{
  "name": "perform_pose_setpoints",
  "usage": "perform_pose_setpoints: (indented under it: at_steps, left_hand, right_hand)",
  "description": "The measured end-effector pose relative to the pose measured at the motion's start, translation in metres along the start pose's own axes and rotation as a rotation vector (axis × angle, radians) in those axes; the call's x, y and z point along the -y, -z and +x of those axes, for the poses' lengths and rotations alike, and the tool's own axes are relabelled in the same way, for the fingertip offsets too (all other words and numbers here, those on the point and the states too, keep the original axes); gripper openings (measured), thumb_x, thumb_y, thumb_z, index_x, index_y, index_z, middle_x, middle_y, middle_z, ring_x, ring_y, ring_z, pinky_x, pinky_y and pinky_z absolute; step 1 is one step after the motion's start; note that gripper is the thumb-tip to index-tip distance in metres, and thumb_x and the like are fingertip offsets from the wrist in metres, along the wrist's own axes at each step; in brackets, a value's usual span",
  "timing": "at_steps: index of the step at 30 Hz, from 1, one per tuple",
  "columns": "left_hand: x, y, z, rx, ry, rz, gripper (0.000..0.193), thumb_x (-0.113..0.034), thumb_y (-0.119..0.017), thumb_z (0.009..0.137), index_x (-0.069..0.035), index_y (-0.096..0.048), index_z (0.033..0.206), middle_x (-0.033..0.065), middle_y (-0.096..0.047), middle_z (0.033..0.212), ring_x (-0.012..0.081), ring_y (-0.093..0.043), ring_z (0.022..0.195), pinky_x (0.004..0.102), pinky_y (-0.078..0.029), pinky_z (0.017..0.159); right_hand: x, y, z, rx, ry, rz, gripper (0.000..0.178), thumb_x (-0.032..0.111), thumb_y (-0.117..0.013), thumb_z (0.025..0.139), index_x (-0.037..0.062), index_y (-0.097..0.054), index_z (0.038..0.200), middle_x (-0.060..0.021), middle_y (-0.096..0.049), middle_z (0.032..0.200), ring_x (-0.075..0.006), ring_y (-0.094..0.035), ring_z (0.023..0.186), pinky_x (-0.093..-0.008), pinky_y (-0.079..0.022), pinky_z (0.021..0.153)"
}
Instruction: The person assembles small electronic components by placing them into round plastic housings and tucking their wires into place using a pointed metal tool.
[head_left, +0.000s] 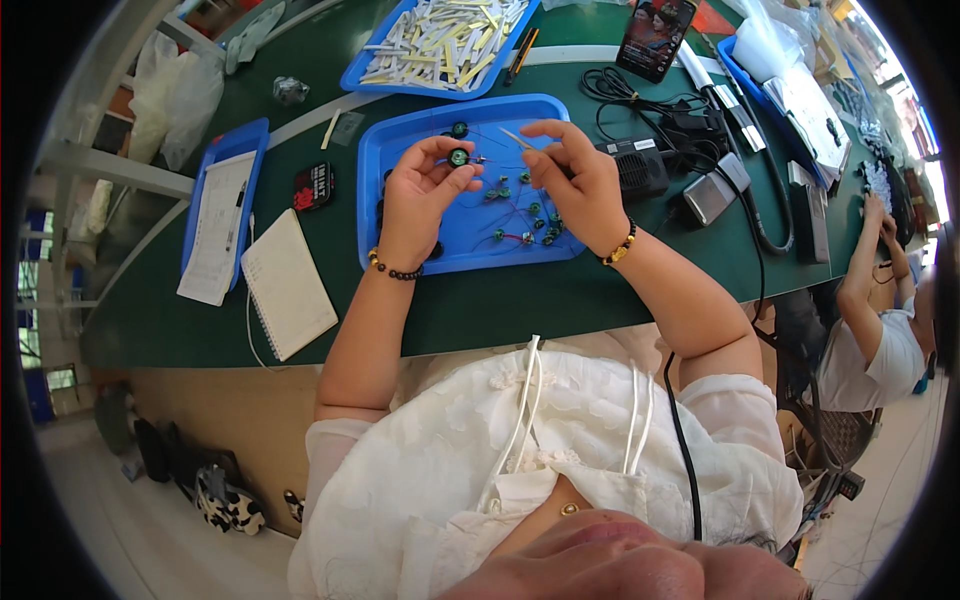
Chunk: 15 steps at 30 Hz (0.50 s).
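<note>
Over a blue tray (470, 264), my left hand (425, 190) pinches a small round black part with a green face (458, 158) between thumb and fingers. Thin wires run from this part toward the right. My right hand (582, 185) is a little way off, thumb and fingers closed on a thin, pale, pointed strip (516, 138); its exact kind is too small to tell. In the tray lie several small green-faced parts (528, 238) with red and dark wires. Dark round pieces at the tray's left side are partly hidden by my left hand.
Behind stands a blue tray of white and yellow strips (440, 45), with pens (521, 56) beside it. A phone (655, 38), coiled cables (625, 90) and a black device (638, 168) crowd the right. A notebook (288, 283) lies left. A person (880, 330) sits far right.
</note>
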<state>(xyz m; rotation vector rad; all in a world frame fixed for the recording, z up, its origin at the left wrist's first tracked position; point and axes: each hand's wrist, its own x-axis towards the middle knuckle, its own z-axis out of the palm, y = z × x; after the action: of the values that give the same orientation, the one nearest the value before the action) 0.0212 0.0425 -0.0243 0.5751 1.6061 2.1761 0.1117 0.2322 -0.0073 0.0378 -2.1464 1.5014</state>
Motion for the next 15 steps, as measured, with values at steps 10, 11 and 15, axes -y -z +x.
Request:
perform_pose_setpoints:
  at_steps: [10, 11, 15]
  left_hand:
    - [0.0068, -0.0037, -0.0073, 0.125, -0.021, -0.12, 0.032, -0.013, -0.059, 0.099, -0.001, -0.057, 0.128, 0.0109, -0.064, 0.121, 0.0142, -0.063, 0.097, 0.0285, -0.053, 0.085]
    - [0.0081, -0.0038, -0.0076, 0.121, -0.025, -0.146, 0.033, -0.016, -0.06, 0.099, -0.001, -0.057, 0.128, 0.0109, -0.064, 0.122, 0.0135, -0.062, 0.097, 0.0281, -0.052, 0.086]
    - [0.0075, -0.0041, -0.0081, 0.102, -0.008, -0.175, 0.035, -0.019, -0.059, 0.099, -0.002, -0.057, 0.13, 0.0108, -0.063, 0.123, 0.0129, -0.062, 0.098, 0.0285, -0.051, 0.088]
  right_hand:
    - [-0.0072, -0.0018, -0.0019, 0.153, -0.1, -0.054, 0.012, 0.017, -0.065, 0.093, 0.0119, -0.068, 0.103, -0.0045, -0.065, 0.065, -0.0155, -0.063, 0.057, -0.0281, -0.045, 0.053]
    - [-0.0081, -0.0025, -0.0025, 0.167, -0.103, -0.069, 0.012, 0.018, -0.065, 0.093, 0.0128, -0.069, 0.103, -0.0045, -0.065, 0.065, -0.016, -0.064, 0.057, -0.0285, -0.045, 0.053]
    - [-0.0043, -0.0019, -0.0035, 0.202, -0.107, -0.113, 0.011, 0.019, -0.064, 0.093, 0.0137, -0.069, 0.103, -0.005, -0.067, 0.066, -0.0165, -0.066, 0.06, -0.0289, -0.047, 0.053]
